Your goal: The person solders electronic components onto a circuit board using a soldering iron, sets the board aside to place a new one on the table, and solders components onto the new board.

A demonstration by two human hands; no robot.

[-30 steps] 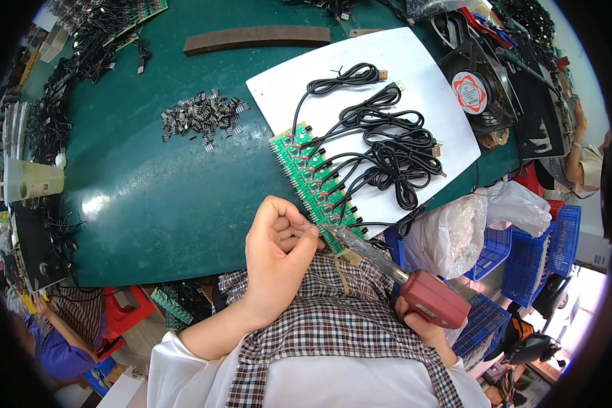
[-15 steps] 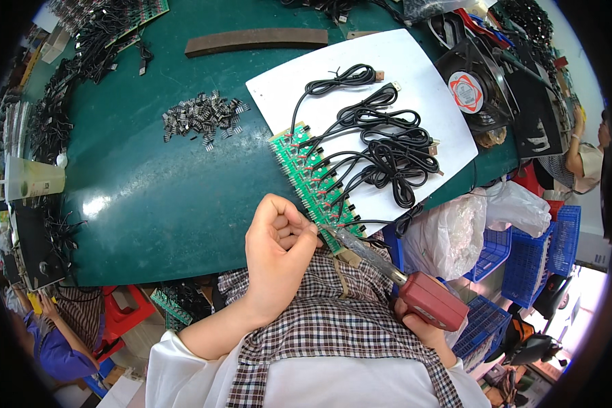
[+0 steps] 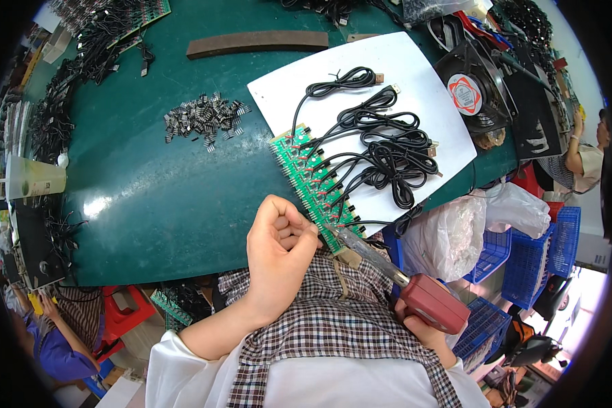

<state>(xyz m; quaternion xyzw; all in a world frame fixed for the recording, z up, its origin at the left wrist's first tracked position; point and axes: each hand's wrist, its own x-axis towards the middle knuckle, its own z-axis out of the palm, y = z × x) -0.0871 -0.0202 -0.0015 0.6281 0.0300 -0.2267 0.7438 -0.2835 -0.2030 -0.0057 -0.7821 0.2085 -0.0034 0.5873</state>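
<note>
A green circuit board (image 3: 309,182) lies slantwise across the near edge of a white sheet (image 3: 415,75). Coiled black USB cables (image 3: 387,153) run from its right side, and rows of pins line its left side. My left hand (image 3: 275,255) is closed in a pinch at the board's near end; whatever sits between its fingertips is hidden or too small to name. In my right hand (image 3: 421,329) is a red soldering gun (image 3: 434,303), gripped from below. Its tip touches or nearly touches the board just beside my left fingertips; I cannot tell which.
Left of the sheet lies a heap of small pin connectors (image 3: 204,119). A dark bar (image 3: 258,43) rests at the back. To the right stands a fan (image 3: 466,93), with plastic bags (image 3: 449,238) and blue crates (image 3: 527,268) below. A translucent jug (image 3: 34,178) stands far left. Other people work at both sides.
Almost nothing differs. The soldering gun has shifted very slightly, and my left hand keeps its pinch at the same end of the board.
</note>
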